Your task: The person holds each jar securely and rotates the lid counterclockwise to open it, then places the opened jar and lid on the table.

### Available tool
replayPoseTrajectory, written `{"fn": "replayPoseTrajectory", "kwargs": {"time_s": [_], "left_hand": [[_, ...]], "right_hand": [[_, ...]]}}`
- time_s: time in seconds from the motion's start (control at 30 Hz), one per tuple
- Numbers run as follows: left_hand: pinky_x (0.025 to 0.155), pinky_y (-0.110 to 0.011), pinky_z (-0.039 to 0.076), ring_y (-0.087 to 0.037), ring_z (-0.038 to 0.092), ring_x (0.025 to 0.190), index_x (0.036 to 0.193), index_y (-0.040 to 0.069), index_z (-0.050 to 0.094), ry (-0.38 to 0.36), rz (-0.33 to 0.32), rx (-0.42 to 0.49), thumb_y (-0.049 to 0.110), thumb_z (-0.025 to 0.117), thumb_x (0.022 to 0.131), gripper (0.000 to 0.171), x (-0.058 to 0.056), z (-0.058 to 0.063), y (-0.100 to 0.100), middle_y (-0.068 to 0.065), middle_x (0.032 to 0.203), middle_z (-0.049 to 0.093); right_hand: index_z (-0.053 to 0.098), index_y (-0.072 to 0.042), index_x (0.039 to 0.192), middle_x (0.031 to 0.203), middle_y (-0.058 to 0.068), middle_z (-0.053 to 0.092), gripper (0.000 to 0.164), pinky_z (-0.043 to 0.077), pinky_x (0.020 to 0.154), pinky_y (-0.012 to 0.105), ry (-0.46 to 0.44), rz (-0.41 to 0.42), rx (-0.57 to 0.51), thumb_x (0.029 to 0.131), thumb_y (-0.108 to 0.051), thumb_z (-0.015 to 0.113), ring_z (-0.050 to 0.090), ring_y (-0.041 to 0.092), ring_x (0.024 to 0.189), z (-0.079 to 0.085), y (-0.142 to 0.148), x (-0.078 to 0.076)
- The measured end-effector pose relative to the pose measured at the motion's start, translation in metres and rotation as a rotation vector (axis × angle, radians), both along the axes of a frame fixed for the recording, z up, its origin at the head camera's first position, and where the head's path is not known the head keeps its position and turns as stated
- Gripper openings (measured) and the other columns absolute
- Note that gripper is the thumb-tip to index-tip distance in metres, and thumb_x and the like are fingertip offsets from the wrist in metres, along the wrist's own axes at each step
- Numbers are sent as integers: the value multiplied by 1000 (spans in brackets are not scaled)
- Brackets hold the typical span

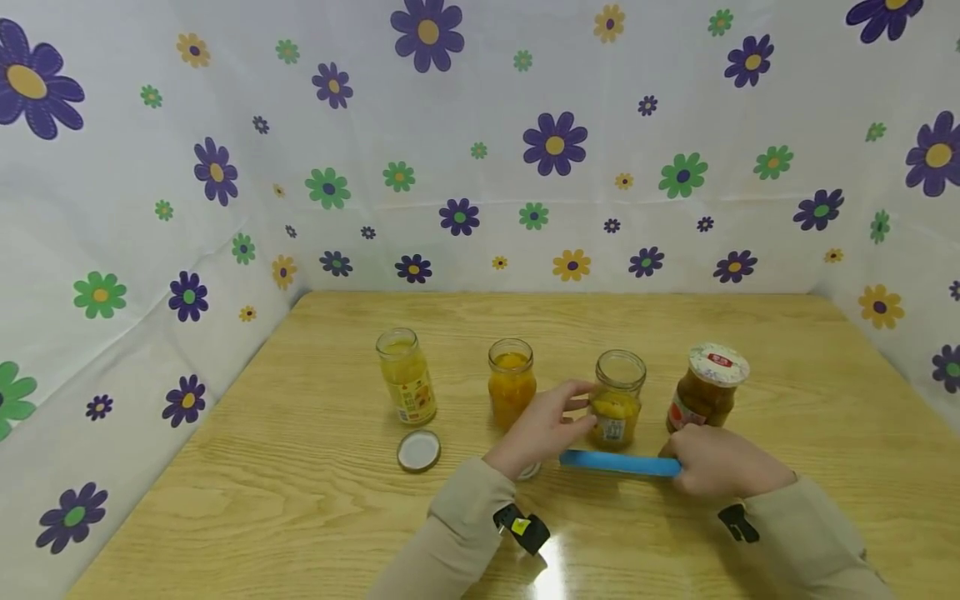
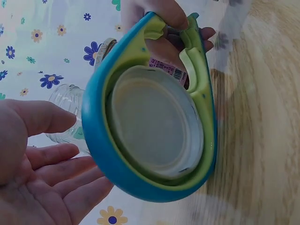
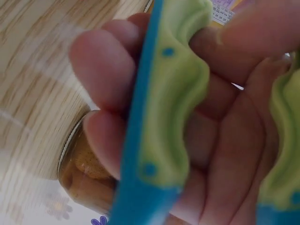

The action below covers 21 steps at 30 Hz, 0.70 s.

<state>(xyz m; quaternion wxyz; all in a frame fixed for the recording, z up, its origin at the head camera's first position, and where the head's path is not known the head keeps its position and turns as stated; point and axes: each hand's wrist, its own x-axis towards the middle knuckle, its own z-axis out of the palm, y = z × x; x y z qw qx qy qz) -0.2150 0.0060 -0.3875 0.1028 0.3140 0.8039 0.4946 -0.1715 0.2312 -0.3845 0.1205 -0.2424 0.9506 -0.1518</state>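
Note:
My right hand (image 1: 720,462) grips the handles of a blue and green jar opener (image 1: 621,463), which lies level just in front of an uncapped glass jar (image 1: 615,408) of yellow fruit. In the left wrist view a white-lined jar lid (image 2: 157,124) sits inside the opener's loop, its inner face showing. Beside that jar is my left hand (image 1: 547,425), fingers spread and nearly straight, fingertips close at the glass. The right wrist view shows fingers (image 3: 103,70) curled round one green-lined handle of the opener.
Right of the uncapped jar stands a brown jar (image 1: 701,400) with its lid on. To the left are two more uncapped jars, one orange (image 1: 512,392) and one yellow (image 1: 408,383). A loose lid (image 1: 418,451) lies on the table, another (image 1: 529,472) partly behind my left wrist.

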Motion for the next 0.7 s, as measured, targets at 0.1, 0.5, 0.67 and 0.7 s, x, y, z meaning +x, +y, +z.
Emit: {"fn": "replayPoseTrajectory", "kwargs": {"time_s": [0.1,0.5,0.67,0.7], "left_hand": [[85,-25,43,-28,45,114,128,3,42,-4,-1,3,12,52,90,41,0,0,0,-12,132,41],[87,-28,42,-29,45,114,127,2,42,-7,11,-13,11,53,89,41,0,2,1,-14,131,41],[87,-28,42,-26,45,114,128,2,40,12,-2,-15,8,50,88,42,0,2,0,-12,132,41],[87,-28,42,-25,45,114,129,2,39,14,-5,-15,6,49,88,42,0,2,0,-12,132,41]], "right_hand": [[57,-13,63,51,-9,31,16,19,44,20,48,3,-4,70,1,54,23,5,45,-1,0,0],[58,-14,74,54,-8,42,10,29,44,22,94,-36,54,79,-6,57,34,6,45,4,-1,0],[53,-12,79,55,-7,41,9,29,44,22,146,-21,69,78,-4,56,35,7,46,2,-1,-1],[52,-12,80,55,-6,40,10,29,44,22,149,-22,67,78,-3,56,35,7,46,1,-1,-2]]}}
